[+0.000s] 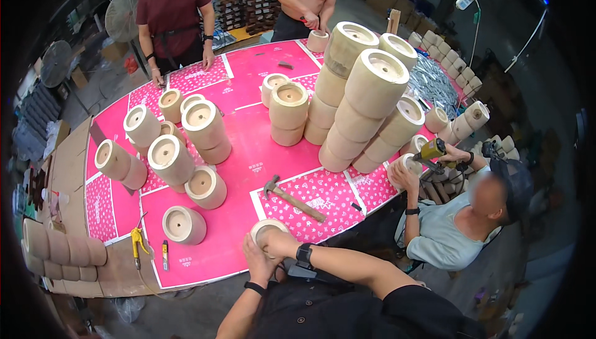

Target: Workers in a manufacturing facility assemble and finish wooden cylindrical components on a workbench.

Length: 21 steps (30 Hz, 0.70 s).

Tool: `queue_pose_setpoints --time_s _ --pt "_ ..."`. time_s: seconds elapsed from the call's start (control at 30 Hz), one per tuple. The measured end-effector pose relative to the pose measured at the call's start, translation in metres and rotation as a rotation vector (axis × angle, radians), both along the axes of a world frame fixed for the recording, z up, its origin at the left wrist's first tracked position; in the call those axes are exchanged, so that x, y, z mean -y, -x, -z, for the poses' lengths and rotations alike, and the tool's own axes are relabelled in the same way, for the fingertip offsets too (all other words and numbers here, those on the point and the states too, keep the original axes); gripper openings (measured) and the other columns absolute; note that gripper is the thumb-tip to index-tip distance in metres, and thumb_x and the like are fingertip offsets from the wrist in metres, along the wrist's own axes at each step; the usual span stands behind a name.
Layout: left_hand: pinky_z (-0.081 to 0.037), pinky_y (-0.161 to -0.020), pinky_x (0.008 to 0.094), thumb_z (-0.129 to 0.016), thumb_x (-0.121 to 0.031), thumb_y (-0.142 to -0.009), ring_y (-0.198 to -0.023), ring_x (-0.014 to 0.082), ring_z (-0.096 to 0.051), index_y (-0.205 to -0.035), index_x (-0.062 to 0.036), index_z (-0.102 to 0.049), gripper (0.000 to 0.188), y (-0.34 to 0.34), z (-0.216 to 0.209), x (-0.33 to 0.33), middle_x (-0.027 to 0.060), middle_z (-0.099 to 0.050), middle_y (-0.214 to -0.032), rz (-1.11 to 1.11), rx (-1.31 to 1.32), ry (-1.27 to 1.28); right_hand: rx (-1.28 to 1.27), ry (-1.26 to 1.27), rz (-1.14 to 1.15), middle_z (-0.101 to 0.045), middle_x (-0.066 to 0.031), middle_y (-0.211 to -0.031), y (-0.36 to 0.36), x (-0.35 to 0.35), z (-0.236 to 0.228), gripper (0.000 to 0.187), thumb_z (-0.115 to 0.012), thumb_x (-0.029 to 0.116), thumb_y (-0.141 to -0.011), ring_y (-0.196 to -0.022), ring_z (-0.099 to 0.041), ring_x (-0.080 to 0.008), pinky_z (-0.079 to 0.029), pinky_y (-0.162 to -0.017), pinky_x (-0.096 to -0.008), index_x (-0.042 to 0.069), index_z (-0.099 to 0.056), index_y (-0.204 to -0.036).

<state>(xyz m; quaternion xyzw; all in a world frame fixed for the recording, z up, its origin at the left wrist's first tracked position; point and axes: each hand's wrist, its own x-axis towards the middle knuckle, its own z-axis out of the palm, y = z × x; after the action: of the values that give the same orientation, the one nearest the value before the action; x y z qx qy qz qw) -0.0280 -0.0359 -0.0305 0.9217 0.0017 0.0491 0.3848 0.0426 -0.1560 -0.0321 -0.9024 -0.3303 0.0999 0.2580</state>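
Observation:
At the table's near edge stands a pale wooden cylinder (266, 222) with a hollow top. My left hand (256, 257) wraps round its left side. My right hand (277, 243) reaches down into the hollow, so its fingertips are hidden. Whether they hold anything there does not show. Beyond the cylinder lies a claw hammer (294, 198) with a wooden handle. A single wooden cylinder (185, 225) stands to the left, near a yellow air blow gun (137, 247) and a yellow utility knife (166, 256).
Stacked wooden cylinders (366, 97) rise at the centre right, with another group (171, 153) at the left. Pink printed sheeting (248, 153) covers the table. At the right a co-worker (456, 221) holds a power tool (431, 151) against a cylinder. Two people (174, 16) stand across the table.

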Motion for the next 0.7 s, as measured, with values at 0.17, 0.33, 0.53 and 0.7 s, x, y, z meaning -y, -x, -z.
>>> queue_pose_setpoints --time_s 0.17,0.33,0.53,0.7 --pt "-0.033 -0.109 0.0486 -0.096 -0.038 -0.049 -0.13 0.0446 -0.038 -0.147 0.006 -0.012 0.136 -0.004 -0.012 -0.006 0.0316 -0.037 -0.139 -0.09 -0.009 0.008 -0.743 -0.64 0.644 -0.065 -0.0085 -0.076 -0.005 -0.013 -0.006 0.035 -0.058 0.028 -0.096 -0.059 -0.061 -0.0129 -0.05 -0.046 -0.031 0.002 -0.065 -0.117" --pt "-0.037 -0.108 0.0444 -0.096 -0.037 -0.048 -0.127 0.0427 -0.044 -0.148 0.0077 -0.01 0.139 -0.025 -0.01 -0.039 0.0304 -0.039 -0.139 0.096 -0.103 0.183 -0.727 -0.565 0.72 -0.059 -0.009 -0.067 0.001 0.034 -0.01 0.034 -0.053 0.033 -0.099 -0.047 -0.056 -0.0158 -0.043 -0.041 -0.0302 0.001 -0.061 -0.103" --pt "-0.034 -0.109 0.0484 -0.095 -0.039 -0.053 -0.129 0.0447 -0.039 -0.148 0.0078 -0.004 0.14 -0.014 -0.006 -0.015 0.0302 -0.036 -0.139 0.093 -0.188 0.143 -0.259 0.098 0.534 -0.063 -0.0233 -0.068 0.016 0.032 -0.054 0.044 -0.05 0.033 -0.095 -0.073 -0.065 -0.0408 -0.052 -0.071 -0.0478 -0.005 -0.067 -0.078" --pt "-0.033 -0.109 0.0502 -0.093 -0.042 -0.055 -0.131 0.0457 -0.035 -0.148 0.0073 -0.006 0.137 0.007 -0.011 0.004 0.0296 -0.034 -0.141 -0.03 -0.126 0.112 0.031 0.239 0.371 -0.066 -0.0213 -0.071 0.018 0.024 -0.041 0.029 -0.052 0.023 -0.091 -0.072 -0.068 -0.0373 -0.054 -0.065 -0.0465 -0.001 -0.066 -0.082"
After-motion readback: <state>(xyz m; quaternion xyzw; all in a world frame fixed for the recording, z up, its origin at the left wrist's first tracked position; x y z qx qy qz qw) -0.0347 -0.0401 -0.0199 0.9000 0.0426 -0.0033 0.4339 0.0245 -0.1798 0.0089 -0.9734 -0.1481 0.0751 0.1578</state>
